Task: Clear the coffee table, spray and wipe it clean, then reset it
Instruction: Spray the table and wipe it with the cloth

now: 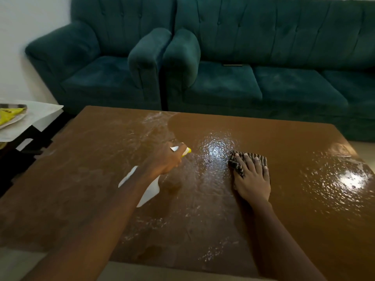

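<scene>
One striped cloth (pixel 235 160) flat under right hand (pixel 252 179).

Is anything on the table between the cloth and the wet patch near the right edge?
Nothing visible. The right hand presses the striped cloth on the coffee table, and only bare tabletop lies between it and that wet patch. The spray bottle, gripped by the left hand, is on the opposite side.

No legible text. Yellow packet (pixel 8 116) on side table (pixel 46 113): dark marks, perhaps lettering, too blurred.
</scene>
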Demonstrator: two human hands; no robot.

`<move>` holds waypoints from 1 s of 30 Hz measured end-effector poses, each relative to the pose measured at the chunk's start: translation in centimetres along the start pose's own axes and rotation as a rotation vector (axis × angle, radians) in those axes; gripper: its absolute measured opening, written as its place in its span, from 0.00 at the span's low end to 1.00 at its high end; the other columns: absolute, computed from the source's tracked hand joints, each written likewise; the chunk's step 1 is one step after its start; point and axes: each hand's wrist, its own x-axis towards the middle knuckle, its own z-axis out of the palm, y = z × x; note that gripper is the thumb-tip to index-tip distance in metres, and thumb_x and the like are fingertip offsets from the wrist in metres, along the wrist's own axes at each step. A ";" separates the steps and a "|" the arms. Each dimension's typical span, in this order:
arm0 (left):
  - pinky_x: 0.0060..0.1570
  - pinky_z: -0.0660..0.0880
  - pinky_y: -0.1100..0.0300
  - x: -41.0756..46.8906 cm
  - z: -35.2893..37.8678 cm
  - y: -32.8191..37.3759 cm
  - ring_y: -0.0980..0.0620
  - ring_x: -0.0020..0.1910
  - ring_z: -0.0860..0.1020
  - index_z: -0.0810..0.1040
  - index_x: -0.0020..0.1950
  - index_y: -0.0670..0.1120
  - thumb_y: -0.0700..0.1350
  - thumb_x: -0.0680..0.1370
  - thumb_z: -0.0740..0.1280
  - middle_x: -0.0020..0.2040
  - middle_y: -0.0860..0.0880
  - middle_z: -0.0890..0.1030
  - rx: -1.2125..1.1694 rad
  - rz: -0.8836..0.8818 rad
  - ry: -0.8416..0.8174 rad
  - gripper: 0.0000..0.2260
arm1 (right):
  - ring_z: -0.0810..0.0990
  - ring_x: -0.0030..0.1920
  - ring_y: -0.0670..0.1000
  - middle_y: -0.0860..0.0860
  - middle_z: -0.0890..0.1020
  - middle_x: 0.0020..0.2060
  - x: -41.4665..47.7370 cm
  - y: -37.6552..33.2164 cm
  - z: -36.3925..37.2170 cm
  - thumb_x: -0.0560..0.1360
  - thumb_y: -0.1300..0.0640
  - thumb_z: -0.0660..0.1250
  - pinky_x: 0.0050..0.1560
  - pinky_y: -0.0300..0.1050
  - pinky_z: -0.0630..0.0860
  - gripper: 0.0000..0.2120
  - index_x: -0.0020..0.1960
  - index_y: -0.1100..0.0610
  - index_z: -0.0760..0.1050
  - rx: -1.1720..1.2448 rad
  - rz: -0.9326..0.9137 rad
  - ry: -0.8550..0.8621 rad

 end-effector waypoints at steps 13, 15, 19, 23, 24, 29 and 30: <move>0.39 0.75 0.54 -0.3 -5.4 -3.8 0.51 0.35 0.74 0.78 0.52 0.47 0.70 0.76 0.49 0.44 0.44 0.80 -0.301 -0.031 0.096 0.30 | 0.41 0.80 0.54 0.46 0.46 0.81 3.0 -14.8 2.0 0.81 0.39 0.45 0.77 0.60 0.38 0.28 0.80 0.38 0.43 -0.019 -0.173 -0.045; 0.37 0.72 0.54 -0.7 -5.9 -4.4 0.51 0.31 0.72 0.78 0.46 0.47 0.63 0.81 0.49 0.40 0.42 0.79 -0.342 -0.002 0.123 0.26 | 0.42 0.80 0.52 0.45 0.49 0.81 0.6 -16.7 2.7 0.81 0.40 0.47 0.77 0.57 0.37 0.28 0.79 0.38 0.46 -0.040 -0.316 -0.048; 0.34 0.70 0.56 -1.2 -6.4 -4.9 0.51 0.30 0.70 0.71 0.39 0.51 0.59 0.83 0.50 0.34 0.45 0.72 -0.388 -0.015 0.163 0.21 | 0.44 0.80 0.49 0.40 0.50 0.79 -5.8 -12.9 3.4 0.78 0.38 0.43 0.77 0.52 0.38 0.28 0.78 0.33 0.47 -0.036 -0.444 -0.047; 0.31 0.70 0.60 -0.9 -6.4 -5.1 0.53 0.30 0.71 0.74 0.47 0.47 0.60 0.82 0.50 0.36 0.44 0.74 -0.368 -0.045 0.157 0.21 | 0.45 0.80 0.49 0.41 0.50 0.79 -6.4 -5.6 2.0 0.76 0.34 0.38 0.78 0.51 0.41 0.31 0.78 0.35 0.48 -0.045 -0.235 0.010; 0.30 0.71 0.60 -0.6 -6.4 -5.4 0.53 0.30 0.72 0.75 0.51 0.44 0.61 0.82 0.50 0.38 0.43 0.75 -0.374 -0.041 0.150 0.23 | 0.44 0.80 0.49 0.42 0.49 0.80 -5.3 -4.6 1.5 0.74 0.34 0.36 0.78 0.51 0.40 0.33 0.78 0.35 0.46 -0.050 -0.159 0.004; 0.29 0.71 0.61 -0.1 -6.3 -6.1 0.53 0.31 0.73 0.77 0.57 0.42 0.62 0.82 0.49 0.41 0.42 0.77 -0.418 -0.051 0.183 0.27 | 0.39 0.80 0.52 0.45 0.45 0.80 2.6 -8.0 0.9 0.73 0.34 0.34 0.77 0.58 0.38 0.34 0.79 0.37 0.41 -0.047 -0.008 -0.019; 0.28 0.71 0.62 -0.2 -6.3 -6.1 0.54 0.31 0.73 0.77 0.57 0.42 0.62 0.82 0.49 0.42 0.42 0.77 -0.424 -0.051 0.183 0.27 | 0.39 0.79 0.53 0.46 0.45 0.80 4.2 -9.7 1.1 0.75 0.35 0.36 0.77 0.59 0.38 0.33 0.79 0.38 0.41 -0.046 -0.037 -0.035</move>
